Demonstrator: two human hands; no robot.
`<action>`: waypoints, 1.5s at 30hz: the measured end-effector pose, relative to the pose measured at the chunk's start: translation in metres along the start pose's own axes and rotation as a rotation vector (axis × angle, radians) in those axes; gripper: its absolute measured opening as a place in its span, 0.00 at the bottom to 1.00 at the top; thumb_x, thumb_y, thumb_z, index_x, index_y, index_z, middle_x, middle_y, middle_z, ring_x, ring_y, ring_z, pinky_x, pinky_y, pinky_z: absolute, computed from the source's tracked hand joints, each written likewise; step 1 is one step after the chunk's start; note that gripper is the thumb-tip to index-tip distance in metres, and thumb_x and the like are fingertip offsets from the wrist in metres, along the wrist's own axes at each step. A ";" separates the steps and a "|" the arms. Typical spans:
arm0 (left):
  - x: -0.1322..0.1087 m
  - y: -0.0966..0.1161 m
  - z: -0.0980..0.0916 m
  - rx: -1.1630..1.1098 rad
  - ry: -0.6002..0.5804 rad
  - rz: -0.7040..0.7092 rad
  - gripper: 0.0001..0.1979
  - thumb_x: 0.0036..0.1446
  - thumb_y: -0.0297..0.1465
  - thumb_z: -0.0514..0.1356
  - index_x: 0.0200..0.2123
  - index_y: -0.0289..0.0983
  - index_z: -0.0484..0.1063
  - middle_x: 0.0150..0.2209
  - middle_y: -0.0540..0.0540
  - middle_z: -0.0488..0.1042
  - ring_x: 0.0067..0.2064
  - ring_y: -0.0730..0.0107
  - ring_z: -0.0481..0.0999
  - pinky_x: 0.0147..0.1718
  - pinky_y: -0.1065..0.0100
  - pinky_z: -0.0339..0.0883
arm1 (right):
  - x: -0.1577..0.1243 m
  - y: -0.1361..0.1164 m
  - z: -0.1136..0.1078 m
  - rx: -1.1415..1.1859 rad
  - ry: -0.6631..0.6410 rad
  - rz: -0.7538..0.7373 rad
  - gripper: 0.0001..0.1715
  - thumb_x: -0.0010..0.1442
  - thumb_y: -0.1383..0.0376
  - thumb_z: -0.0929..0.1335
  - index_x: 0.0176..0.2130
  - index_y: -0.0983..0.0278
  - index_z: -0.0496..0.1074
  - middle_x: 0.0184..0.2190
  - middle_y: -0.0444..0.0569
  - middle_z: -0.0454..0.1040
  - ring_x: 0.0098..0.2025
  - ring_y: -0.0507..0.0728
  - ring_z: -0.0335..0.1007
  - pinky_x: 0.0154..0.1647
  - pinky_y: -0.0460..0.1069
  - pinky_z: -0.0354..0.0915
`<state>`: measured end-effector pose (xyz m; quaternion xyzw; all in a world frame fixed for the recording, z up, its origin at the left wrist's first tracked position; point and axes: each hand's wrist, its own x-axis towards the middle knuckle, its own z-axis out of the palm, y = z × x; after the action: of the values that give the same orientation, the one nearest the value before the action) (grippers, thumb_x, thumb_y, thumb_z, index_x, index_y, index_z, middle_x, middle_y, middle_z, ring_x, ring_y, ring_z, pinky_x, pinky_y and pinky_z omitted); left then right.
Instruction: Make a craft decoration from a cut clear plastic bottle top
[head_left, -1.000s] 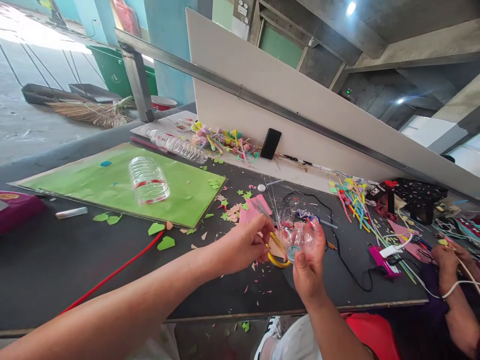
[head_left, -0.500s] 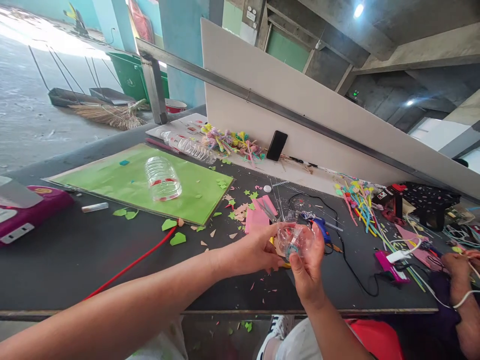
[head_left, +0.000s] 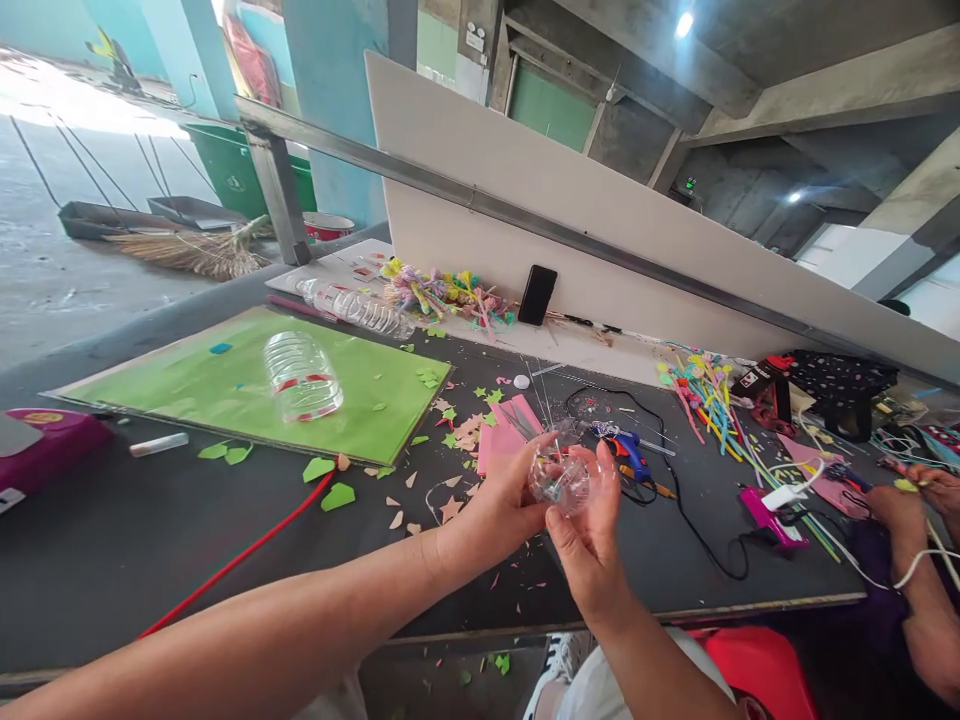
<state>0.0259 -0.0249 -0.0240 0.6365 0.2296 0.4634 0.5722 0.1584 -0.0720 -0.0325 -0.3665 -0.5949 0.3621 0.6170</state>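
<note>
I'm handling the plastic piece point(head_left: 559, 482) — left hand point(head_left: 507, 505) and right hand point(head_left: 591, 538) gripping it — likely needing light pressure next.

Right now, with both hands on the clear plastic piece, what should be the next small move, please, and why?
I would perhaps turn the clear plastic piece a little: the left hand and right hand meet it from opposite sides, and their fingers cover parts of its edge, so turning could show them.
</note>
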 end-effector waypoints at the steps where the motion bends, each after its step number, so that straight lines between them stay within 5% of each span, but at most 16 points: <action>1: 0.000 0.001 -0.002 0.052 0.006 0.007 0.36 0.53 0.26 0.62 0.64 0.37 0.54 0.46 0.42 0.76 0.42 0.65 0.78 0.41 0.66 0.72 | -0.001 0.000 -0.002 -0.017 -0.004 -0.013 0.44 0.64 0.64 0.67 0.69 0.48 0.42 0.67 0.53 0.53 0.66 0.64 0.57 0.65 0.64 0.58; 9: 0.000 0.019 -0.014 0.463 -0.030 0.155 0.27 0.53 0.22 0.60 0.57 0.40 0.68 0.46 0.45 0.79 0.41 0.66 0.78 0.42 0.68 0.72 | -0.002 -0.008 -0.016 -0.028 -0.050 -0.139 0.42 0.63 0.71 0.65 0.68 0.45 0.47 0.66 0.52 0.56 0.67 0.64 0.56 0.65 0.68 0.56; 14: -0.002 0.026 -0.020 0.571 -0.079 0.171 0.20 0.62 0.30 0.58 0.57 0.41 0.69 0.46 0.44 0.80 0.44 0.66 0.79 0.44 0.69 0.72 | 0.009 -0.022 -0.028 -0.056 0.161 -0.193 0.32 0.65 0.68 0.65 0.64 0.45 0.57 0.57 0.49 0.67 0.58 0.59 0.65 0.64 0.64 0.58; 17: -0.003 0.027 -0.021 0.609 -0.083 0.159 0.20 0.62 0.32 0.58 0.58 0.42 0.68 0.49 0.44 0.79 0.46 0.65 0.79 0.48 0.68 0.71 | 0.013 -0.025 -0.039 -0.181 0.172 -0.182 0.21 0.66 0.67 0.65 0.56 0.51 0.69 0.52 0.50 0.70 0.54 0.59 0.67 0.60 0.60 0.61; 24: 0.000 0.025 -0.020 0.539 -0.154 0.206 0.18 0.61 0.32 0.60 0.54 0.39 0.71 0.47 0.42 0.79 0.47 0.64 0.78 0.46 0.68 0.72 | 0.021 -0.030 -0.058 -0.402 -0.092 -0.285 0.14 0.62 0.70 0.69 0.46 0.54 0.76 0.42 0.49 0.73 0.46 0.60 0.70 0.50 0.57 0.66; 35: 0.003 0.018 -0.017 0.388 -0.200 0.188 0.16 0.59 0.32 0.63 0.51 0.36 0.72 0.46 0.42 0.78 0.46 0.64 0.77 0.49 0.65 0.70 | 0.021 -0.028 -0.040 -0.067 -0.055 0.110 0.03 0.60 0.63 0.71 0.38 0.58 0.76 0.38 0.44 0.78 0.43 0.56 0.75 0.48 0.51 0.69; 45: 0.006 0.017 -0.018 0.398 -0.194 0.176 0.16 0.59 0.30 0.61 0.51 0.36 0.74 0.44 0.43 0.78 0.42 0.65 0.77 0.44 0.67 0.70 | 0.028 -0.026 -0.050 -0.473 -0.121 -0.114 0.06 0.59 0.66 0.72 0.39 0.59 0.78 0.40 0.48 0.79 0.47 0.59 0.76 0.51 0.52 0.69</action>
<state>0.0098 -0.0146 -0.0078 0.7957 0.2041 0.3940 0.4122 0.2100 -0.0606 0.0028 -0.4444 -0.7186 0.1987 0.4967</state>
